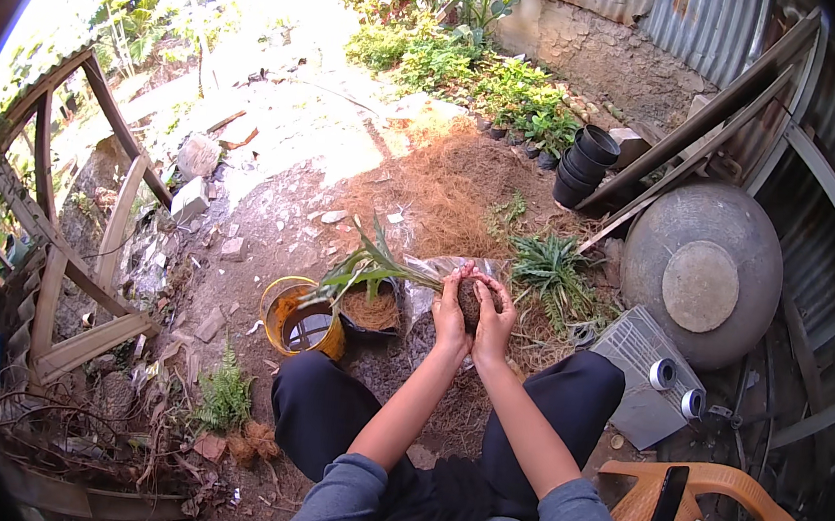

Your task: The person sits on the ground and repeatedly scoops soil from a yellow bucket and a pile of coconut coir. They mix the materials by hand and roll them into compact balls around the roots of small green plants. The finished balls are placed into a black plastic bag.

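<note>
Both hands are wrapped around the dark root ball (pixel 471 309) of a leafy plant (pixel 365 268), in front of my knees. My left hand (pixel 449 314) closes on its left side, where the stem comes out, and my right hand (pixel 495 320) cups the right side. The plant lies tilted, its long green leaves reaching left over a yellow bucket (pixel 333 341) with dark liquid in it. Beside the bucket, under the leaves, a black pot (pixel 392 332) holds brown fibre. A clear plastic sheet (pixel 420 306) lies on the ground just beyond my hands.
Loose brown fibre (pixel 445 188) spreads farther out. To the right are green plants (pixel 549 268), stacked black pots (pixel 585 166), a big round grey vessel (pixel 703 273) and a metal box (pixel 628 366). An orange plastic chair (pixel 766 505) bears a phone (pixel 669 498). Wooden frames (pixel 56 256) stand left.
</note>
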`<state>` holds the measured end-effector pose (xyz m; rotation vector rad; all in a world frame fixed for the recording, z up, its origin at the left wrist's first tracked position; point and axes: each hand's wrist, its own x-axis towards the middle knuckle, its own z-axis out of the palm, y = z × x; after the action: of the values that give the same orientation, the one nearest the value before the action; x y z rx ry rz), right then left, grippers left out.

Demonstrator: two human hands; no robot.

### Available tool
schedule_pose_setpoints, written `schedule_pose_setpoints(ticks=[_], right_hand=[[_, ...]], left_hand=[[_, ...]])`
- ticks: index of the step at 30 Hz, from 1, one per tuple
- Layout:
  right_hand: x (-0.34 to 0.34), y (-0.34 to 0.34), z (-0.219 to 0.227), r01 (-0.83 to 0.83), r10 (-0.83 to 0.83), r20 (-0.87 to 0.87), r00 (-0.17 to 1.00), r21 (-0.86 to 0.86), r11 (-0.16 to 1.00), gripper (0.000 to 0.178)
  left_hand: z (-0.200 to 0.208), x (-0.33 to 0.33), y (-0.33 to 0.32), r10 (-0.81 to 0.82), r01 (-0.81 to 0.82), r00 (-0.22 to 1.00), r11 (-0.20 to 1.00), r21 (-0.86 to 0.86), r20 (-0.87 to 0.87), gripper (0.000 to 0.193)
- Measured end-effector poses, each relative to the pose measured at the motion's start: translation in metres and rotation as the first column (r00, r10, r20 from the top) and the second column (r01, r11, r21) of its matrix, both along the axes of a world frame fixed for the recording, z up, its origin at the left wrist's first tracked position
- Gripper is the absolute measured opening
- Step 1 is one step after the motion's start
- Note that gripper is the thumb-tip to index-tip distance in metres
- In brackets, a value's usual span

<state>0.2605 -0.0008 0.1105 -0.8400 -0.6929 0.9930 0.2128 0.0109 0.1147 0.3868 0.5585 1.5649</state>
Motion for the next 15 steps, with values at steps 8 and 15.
schedule_pose_setpoints(ticks=[8, 15], right_hand=[[-0.002, 0.001, 0.020, -0.075, 0.018, 0.367, 0.930, 0.140, 0.987, 0.029], [-0.001, 0.009, 0.000, -0.141, 0.114, -0.317, 0.942, -0.064, 0.988, 0.024]], left_hand=[[0.007, -0.022, 0.011, -0.087, 0.091, 0.970, 0.996, -0.007, 0.227, 0.042], [0.005, -0.011, 0.007, 0.051, -0.056, 0.997, 0.995, -0.080, -0.063, 0.037]])
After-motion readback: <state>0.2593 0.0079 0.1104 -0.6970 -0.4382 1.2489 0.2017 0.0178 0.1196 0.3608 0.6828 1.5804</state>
